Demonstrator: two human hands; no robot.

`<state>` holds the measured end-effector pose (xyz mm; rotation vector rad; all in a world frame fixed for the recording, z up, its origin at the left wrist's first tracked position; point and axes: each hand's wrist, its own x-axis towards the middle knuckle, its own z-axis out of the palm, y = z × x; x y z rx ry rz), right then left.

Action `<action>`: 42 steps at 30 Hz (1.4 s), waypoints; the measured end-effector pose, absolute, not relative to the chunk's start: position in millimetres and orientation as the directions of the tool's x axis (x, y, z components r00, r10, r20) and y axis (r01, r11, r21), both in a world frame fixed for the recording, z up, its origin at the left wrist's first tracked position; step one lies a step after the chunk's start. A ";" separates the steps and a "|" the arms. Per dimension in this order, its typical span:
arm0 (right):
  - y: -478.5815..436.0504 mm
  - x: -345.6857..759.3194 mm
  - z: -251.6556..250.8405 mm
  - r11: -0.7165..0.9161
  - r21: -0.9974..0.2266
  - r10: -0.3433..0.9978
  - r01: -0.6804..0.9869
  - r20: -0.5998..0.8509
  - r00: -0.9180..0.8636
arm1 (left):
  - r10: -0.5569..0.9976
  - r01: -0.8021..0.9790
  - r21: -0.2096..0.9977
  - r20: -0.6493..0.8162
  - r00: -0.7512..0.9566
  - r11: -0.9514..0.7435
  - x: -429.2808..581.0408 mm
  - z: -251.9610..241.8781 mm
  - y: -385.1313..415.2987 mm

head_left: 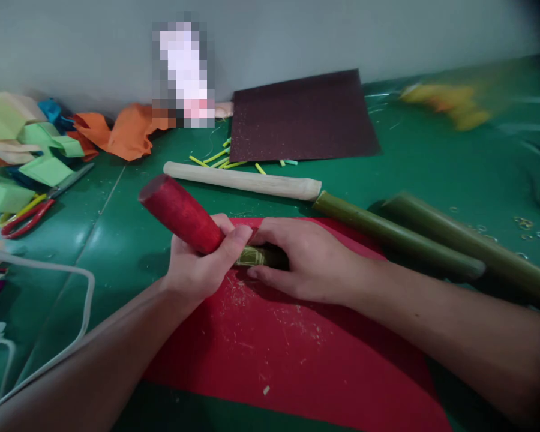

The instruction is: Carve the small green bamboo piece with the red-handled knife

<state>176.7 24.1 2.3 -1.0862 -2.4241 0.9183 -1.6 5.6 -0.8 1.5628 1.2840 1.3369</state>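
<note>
My left hand (198, 264) is wrapped round a red cylinder (184, 216), which tilts up to the left with its round, flat end facing away from me. Between my hands a short stretch of green bamboo with carved lines (251, 256) shows. The fingers of my right hand (306, 258) close over the right part of that bamboo, thumb on the near side. Whether the red cylinder and the green bamboo are joined is hidden by my left fingers. Both hands are just above a red sheet (270, 348) strewn with fine pale shavings.
Beyond my hands lie a pale peeled bamboo stick (243, 182), green bamboo tubes (405, 234) and a dark brown sheet (301, 120). Scissors (29, 219), crumpled coloured paper (130, 132) and a white cable (90, 294) are at left. Small rings (523, 222) lie at right.
</note>
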 end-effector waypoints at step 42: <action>26.7 177.4 -4.5 0.503 -0.667 0.754 0.550 0.028 -0.656 | 0.936 0.254 0.908 0.350 -0.027 -0.332 2.1 0.6 6.1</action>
